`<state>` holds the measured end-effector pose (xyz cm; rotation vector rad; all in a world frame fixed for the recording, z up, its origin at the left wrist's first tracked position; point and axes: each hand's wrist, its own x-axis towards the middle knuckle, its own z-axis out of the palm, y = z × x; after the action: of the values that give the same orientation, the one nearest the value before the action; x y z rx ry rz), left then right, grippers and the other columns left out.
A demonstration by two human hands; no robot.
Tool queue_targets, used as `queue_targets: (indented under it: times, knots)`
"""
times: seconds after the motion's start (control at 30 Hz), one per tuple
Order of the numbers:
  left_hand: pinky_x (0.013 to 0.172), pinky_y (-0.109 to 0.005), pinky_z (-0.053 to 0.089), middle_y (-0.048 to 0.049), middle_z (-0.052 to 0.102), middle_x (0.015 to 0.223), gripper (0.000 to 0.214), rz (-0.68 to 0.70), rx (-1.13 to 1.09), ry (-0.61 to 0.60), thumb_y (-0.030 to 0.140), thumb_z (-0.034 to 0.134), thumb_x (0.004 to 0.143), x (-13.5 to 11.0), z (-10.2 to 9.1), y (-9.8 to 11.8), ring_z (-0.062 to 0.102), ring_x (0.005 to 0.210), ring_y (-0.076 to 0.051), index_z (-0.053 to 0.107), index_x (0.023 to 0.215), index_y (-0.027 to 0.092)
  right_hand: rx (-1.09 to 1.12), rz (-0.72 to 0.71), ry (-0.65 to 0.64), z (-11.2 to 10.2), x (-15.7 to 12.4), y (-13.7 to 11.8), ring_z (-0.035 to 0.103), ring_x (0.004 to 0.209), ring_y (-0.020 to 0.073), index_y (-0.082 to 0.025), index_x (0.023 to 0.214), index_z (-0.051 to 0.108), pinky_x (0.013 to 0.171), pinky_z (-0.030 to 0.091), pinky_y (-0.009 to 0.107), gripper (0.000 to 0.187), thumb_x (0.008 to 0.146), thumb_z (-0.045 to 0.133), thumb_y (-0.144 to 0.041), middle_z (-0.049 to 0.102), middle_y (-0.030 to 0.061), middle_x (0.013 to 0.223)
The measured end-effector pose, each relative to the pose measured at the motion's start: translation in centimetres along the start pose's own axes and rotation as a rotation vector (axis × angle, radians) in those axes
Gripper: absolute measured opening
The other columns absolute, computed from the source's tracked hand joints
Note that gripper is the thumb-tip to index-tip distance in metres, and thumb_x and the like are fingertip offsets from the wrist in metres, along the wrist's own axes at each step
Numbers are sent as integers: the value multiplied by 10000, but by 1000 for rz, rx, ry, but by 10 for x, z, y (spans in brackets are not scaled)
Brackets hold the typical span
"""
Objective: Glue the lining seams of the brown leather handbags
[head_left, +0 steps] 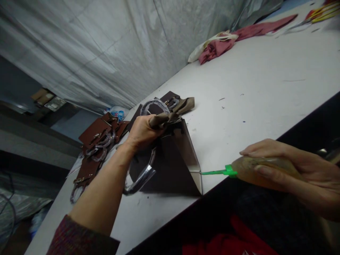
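Observation:
A dark brown handbag [167,166] lies on the white table near its front edge, its pale-edged side panel facing right. My left hand [145,131] is closed around a bunched brown cloth-like piece [160,120] at the bag's top. A plastic-wrapped handle [140,180] curves out below that wrist. In my right hand [294,170] is a squeeze bottle [260,171] of amber liquid, fingers wrapped round it. Its thin green nozzle [215,172] points left, with the tip at the edge of the bag's side panel. Whether liquid comes out is too small to tell.
Several reddish-brown handbags [97,134] with wrapped handles lie at the table's left. Another dark bag [170,96] is just behind mine. Red cloth [220,49] and yellow-handled scissors [321,14] lie at the back right. Plastic sheeting [111,42] hangs along the far side.

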<state>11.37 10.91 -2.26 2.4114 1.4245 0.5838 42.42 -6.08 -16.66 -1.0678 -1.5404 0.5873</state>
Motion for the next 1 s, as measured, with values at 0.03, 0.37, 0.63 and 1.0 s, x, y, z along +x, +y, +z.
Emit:
queue_targets:
  times: [0.03, 0.37, 0.63, 1.0]
  knots:
    - [662, -248, 484, -12, 707, 763, 211, 28, 46, 20, 360, 760, 750, -4, -12, 8, 629, 733, -171, 754, 840, 169, -2, -3, 28, 0, 1, -1, 720, 964, 247, -352, 1004, 713, 771, 603, 331, 129, 889, 693, -406, 736, 21, 1059]
    - [651, -247, 494, 1, 703, 740, 280, -104, 66, -87, 375, 706, 766, -48, -14, 26, 641, 697, -178, 784, 935, 166, -60, -50, 80, 8, 20, 15, 697, 922, 272, -319, 1035, 681, 800, 571, 427, 174, 916, 661, -445, 709, 45, 1056]
    - [714, -260, 511, -30, 754, 836, 316, -108, 43, -4, 368, 721, 776, -35, -9, 14, 669, 763, -194, 789, 1007, 164, -57, -10, 18, 32, 78, 52, 656, 877, 282, -279, 969, 642, 750, 506, 437, 282, 902, 633, -552, 690, 53, 967]
    - [715, -234, 502, -10, 741, 818, 319, -59, -6, 2, 322, 736, 755, -11, -11, -5, 664, 764, -175, 797, 1030, 171, -139, -7, -202, 52, 133, 70, 583, 760, 250, -235, 874, 595, 707, 435, 403, 305, 886, 597, -539, 627, 50, 849]
